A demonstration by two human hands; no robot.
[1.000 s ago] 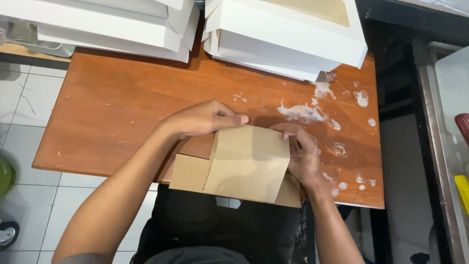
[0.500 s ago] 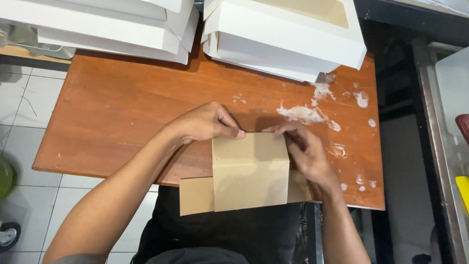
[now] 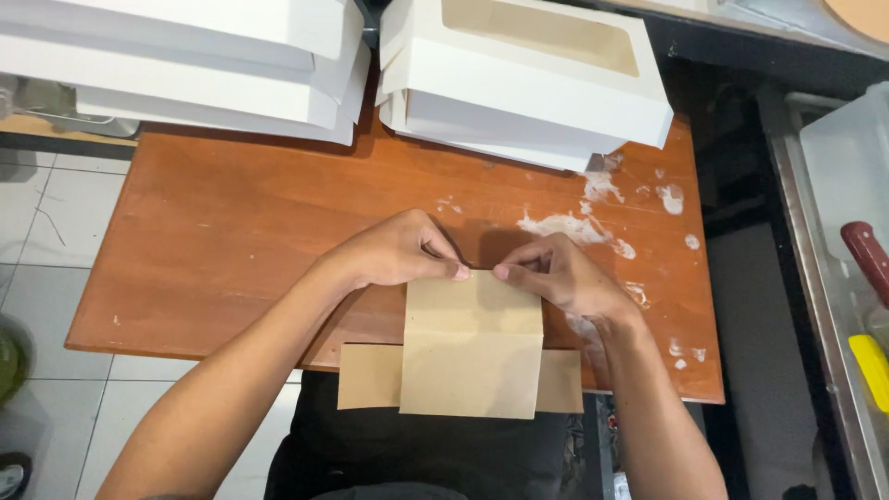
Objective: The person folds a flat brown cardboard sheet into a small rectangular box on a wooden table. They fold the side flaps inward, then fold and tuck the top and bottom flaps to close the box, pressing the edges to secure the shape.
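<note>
At the far left, a grey tiled floor (image 3: 37, 213) shows beside the reddish-brown wooden worktop (image 3: 231, 231). Along the worktop's far edge lies a stack of flat white cardboard boxes (image 3: 185, 56), cut off by the top of the frame.

The left hand (image 3: 394, 252) comes in from the lower left, its fingers curled, thumb and forefinger pinched on the top edge of a flat brown kraft-card box blank (image 3: 472, 347). The blank lies at the near edge of the worktop, partly overhanging it above the person's dark apron (image 3: 435, 454); its upright middle panel is folded over a wider strip that sticks out on both sides.

The right hand (image 3: 560, 276) mirrors the left, fingertips closed on the same top edge, the two hands almost touching at the middle. By the look of it, the step in hand is pressing or creasing the top fold of the blank; the next move would call for steady, even pressure along that edge so the crease runs straight, with the overhanging part kept from sliding off.

Behind the right hand sits a second stack of white window-lid boxes (image 3: 528, 83), and white smears (image 3: 574, 225) of dried paste or flour mark the wood. At the far right, a clear plastic tub (image 3: 847, 176) and red-handled and yellow tools are cropped and hard to identify. Whatever lies under the folded panel is hidden.
</note>
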